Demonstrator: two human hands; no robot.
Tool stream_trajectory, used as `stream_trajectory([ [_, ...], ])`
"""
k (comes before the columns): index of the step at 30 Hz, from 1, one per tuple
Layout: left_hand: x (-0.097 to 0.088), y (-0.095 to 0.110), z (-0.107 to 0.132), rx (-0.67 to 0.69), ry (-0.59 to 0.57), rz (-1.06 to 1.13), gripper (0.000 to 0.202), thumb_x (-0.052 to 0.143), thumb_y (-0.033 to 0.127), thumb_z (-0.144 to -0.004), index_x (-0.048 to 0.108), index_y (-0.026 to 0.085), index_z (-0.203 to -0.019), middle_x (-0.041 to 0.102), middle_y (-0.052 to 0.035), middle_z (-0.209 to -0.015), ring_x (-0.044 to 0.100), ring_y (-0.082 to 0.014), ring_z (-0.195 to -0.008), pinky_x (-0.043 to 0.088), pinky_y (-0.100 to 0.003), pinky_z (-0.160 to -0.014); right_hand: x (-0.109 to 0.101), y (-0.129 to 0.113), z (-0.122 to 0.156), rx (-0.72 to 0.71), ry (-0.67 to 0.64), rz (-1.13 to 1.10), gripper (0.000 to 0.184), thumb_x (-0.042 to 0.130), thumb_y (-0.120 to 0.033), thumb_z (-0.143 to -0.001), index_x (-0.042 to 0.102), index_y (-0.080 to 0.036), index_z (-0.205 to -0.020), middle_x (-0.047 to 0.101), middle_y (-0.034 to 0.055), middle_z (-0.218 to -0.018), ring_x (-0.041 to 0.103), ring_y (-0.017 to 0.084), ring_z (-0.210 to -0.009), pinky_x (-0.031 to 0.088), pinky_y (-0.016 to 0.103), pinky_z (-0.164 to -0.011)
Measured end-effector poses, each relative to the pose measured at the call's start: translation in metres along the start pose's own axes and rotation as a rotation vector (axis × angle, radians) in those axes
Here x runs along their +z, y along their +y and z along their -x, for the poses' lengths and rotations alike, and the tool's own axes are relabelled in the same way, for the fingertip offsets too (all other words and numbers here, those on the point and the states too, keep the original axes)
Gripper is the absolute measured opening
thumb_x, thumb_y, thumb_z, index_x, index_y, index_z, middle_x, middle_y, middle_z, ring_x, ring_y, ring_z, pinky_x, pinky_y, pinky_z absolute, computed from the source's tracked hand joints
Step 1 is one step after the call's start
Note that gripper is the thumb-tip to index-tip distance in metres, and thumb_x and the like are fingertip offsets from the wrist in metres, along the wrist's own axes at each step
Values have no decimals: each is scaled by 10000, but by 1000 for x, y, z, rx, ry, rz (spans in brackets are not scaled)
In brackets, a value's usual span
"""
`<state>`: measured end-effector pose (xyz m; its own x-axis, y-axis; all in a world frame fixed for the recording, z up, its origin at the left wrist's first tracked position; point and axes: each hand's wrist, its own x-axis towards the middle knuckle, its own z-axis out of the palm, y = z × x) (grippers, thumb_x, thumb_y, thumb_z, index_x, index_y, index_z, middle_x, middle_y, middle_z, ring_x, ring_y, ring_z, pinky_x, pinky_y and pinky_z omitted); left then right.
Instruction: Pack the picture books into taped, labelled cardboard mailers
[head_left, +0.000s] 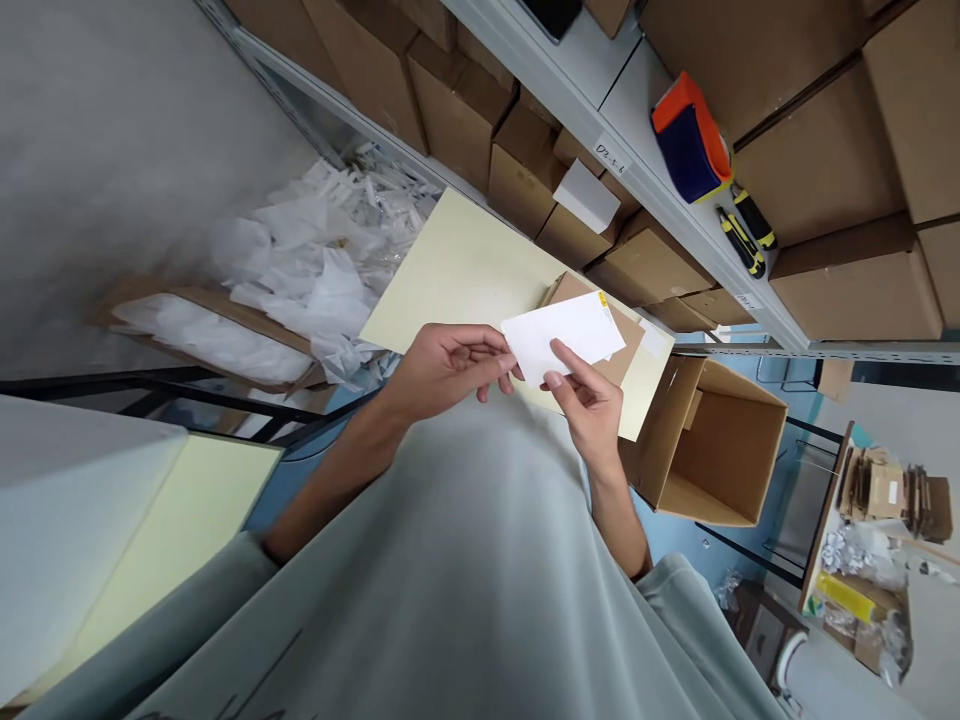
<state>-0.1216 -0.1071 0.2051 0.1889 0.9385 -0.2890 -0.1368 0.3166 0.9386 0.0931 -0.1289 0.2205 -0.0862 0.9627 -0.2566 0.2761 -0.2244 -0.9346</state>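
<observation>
White paper (561, 325) with a yellow-marked corner is above the cream tabletop's (457, 275) right half, partly hiding a cardboard box (628, 352) there. The right hand's (595, 405) thumb and finger hold the paper's near edge; the left hand's (446, 372) fingertips are bunched narrow at its opposite end, whether gripping I cannot tell. An open carton (724, 440) stands beside the tabletop's right end.

The one head camera is looking from above the near side of the pale yellow tabletop (465, 270), facing forward and steeply down over the wearer's shirt (480, 600). It is viewing the tabletop from close by, yet reaching wide: shelving (660, 195) is slanting across beyond the tabletop, and an open carton (724, 450) is showing to its right.
</observation>
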Motion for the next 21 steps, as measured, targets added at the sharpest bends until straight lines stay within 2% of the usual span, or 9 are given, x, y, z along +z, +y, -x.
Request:
stream_trajectory([
  [8, -9, 7, -1, 39, -37, -33, 299, 844, 512, -800, 774, 222, -793, 777, -58, -710, 742, -223, -641, 561, -277, -487, 0, 1, 5, -7, -7, -42, 462, 780, -560, -976, 806, -331, -1376, 854, 39, -1008, 752, 210, -836, 672, 410, -839],
  [13, -15, 10, -3, 66, 33, -38, 337, 818, 572, -827, 772, 239, -795, 792, -77, -763, 727, -208, -604, 490, -273, -449, -4, 0, 8, 4, 21, -29, 415, 798, -554, -954, 838, -330, -1301, 856, 40, -996, 759, 217, -820, 667, 414, -812],
  [21, -10, 15, -5, 61, -2, -64, 315, 831, 545, -806, 757, 242, -760, 762, -58, -698, 679, -188, -556, 449, -271, -428, -9, 0, 6, -11, 11, -26, 410, 810, -567, -935, 842, -321, -1261, 839, 30, -928, 744, 211, -799, 649, 391, -779],
])
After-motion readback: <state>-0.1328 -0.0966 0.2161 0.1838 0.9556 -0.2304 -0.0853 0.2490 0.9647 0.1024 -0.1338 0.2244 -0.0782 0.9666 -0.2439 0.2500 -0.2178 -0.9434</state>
